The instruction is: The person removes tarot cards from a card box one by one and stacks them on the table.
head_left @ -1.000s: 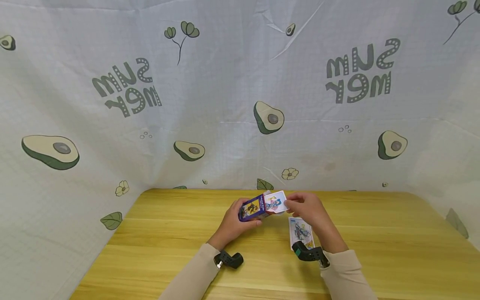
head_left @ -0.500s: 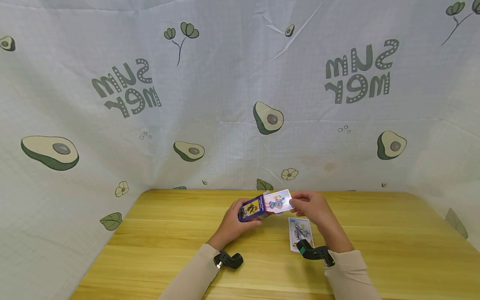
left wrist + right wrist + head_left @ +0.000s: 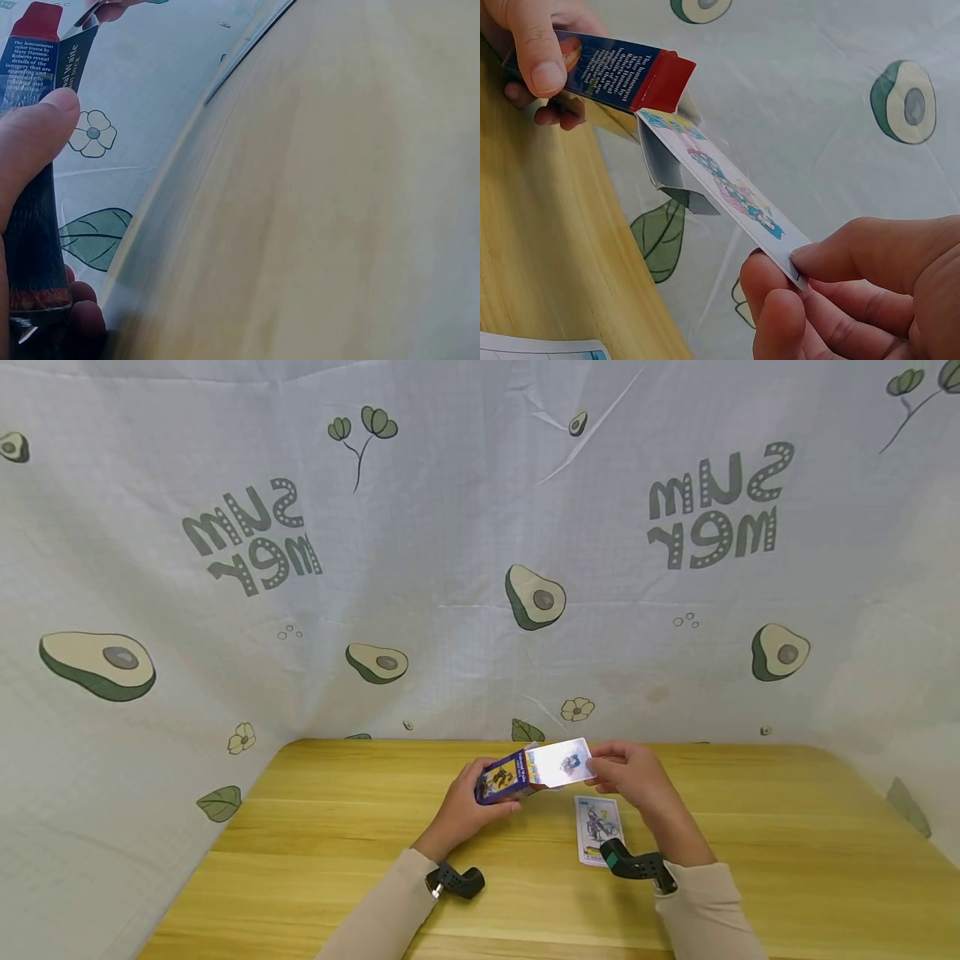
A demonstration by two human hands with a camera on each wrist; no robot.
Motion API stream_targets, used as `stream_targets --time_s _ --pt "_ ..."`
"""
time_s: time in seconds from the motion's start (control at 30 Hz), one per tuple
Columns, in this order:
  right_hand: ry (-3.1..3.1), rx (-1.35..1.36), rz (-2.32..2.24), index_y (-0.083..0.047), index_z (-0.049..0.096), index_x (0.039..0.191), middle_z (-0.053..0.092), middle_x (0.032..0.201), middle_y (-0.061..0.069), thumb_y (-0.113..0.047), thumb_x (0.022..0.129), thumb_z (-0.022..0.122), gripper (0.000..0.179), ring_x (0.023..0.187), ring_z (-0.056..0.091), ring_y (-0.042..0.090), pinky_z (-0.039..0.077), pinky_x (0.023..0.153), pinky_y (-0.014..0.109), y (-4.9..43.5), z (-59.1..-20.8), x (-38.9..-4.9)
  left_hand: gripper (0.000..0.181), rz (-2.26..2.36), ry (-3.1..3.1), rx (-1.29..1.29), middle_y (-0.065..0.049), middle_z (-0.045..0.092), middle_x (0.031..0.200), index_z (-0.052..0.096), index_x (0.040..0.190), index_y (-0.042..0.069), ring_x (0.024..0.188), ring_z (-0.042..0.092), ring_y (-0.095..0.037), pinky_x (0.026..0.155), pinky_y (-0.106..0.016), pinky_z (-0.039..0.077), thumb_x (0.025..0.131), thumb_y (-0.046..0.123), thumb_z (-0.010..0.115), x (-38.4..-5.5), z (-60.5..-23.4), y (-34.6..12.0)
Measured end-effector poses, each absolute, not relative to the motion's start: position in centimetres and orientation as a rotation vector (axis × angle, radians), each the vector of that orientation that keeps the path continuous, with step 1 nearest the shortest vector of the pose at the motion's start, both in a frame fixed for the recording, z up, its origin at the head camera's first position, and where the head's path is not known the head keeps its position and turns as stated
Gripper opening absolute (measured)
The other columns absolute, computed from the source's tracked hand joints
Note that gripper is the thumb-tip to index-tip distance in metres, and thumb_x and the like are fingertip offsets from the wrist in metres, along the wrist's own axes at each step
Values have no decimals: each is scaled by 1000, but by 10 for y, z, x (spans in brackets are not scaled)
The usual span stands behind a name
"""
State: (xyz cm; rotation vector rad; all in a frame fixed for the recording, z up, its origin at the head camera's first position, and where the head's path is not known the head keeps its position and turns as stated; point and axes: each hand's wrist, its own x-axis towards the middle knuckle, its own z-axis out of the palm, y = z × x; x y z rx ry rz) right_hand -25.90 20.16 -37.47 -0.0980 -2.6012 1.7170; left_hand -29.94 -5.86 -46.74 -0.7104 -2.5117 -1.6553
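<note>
My left hand (image 3: 467,806) grips a blue tarot card box (image 3: 501,778) above the table, thumb along one side and fingers round the other. Its end flaps stand open, and a red side flap (image 3: 669,81) shows in the right wrist view. Between thumb and fingertips, my right hand (image 3: 633,781) pinches the outer end of an illustrated card (image 3: 561,763). Most of that card is out of the box; its inner end overlaps the opening. Below the right hand, another illustrated card (image 3: 597,827) lies face up on the table, partly covered by the wrist camera.
The wooden table (image 3: 330,843) reaches back to a white curtain (image 3: 450,527) printed with avocados and leaves. Black wrist cameras sit on both forearms; the right wrist camera (image 3: 633,864) hangs over the lying card.
My right hand has moved to the right, drawing the pinched card farther out of the box. The left hand and the box have stayed almost in place.
</note>
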Motion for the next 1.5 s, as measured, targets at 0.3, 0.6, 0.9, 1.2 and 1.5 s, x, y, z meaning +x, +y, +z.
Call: stream_targets --time_s 0.3,0.6,0.9,1.2,1.5 --pt "-2598 -99 1709 9 54 122 63 114 27 -17 96 58 38 88 67 31 55 72 28 207 -373 -257 68 -1652 -2510 -701 1 51 120 48 134 21 104 51 -16 88 -31 45 78 40 80 -299 -467 -60" --pt "-2588 -134 1682 9 53 123 61 116 29 -18 96 57 38 81 67 24 54 72 26 215 -372 -258 68 -1664 -2513 -693 1 51 121 47 135 21 105 51 -15 89 -30 46 78 42 79 -301 -467 -60" --pt "-2607 -158 1672 8 53 124 56 122 28 -20 97 54 38 86 65 25 52 75 26 221 -371 -259 68 -1666 -2510 -691 2 51 120 47 135 22 104 51 -15 88 -30 46 78 42 79 -301 -466 -61" --pt "-2638 -139 1624 9 52 121 60 115 28 -17 96 53 36 85 62 28 50 71 27 228 -369 -259 66 -1704 -2489 -709 2 51 120 47 134 22 103 51 -15 86 -29 47 79 40 79 -301 -468 -60" --pt "-2630 -81 1622 8 54 120 61 116 26 -15 93 57 36 86 60 32 51 76 33 237 -372 -259 64 -1705 -2483 -708 1 52 118 48 134 24 103 51 -15 86 -30 47 80 37 79 -302 -469 -59"
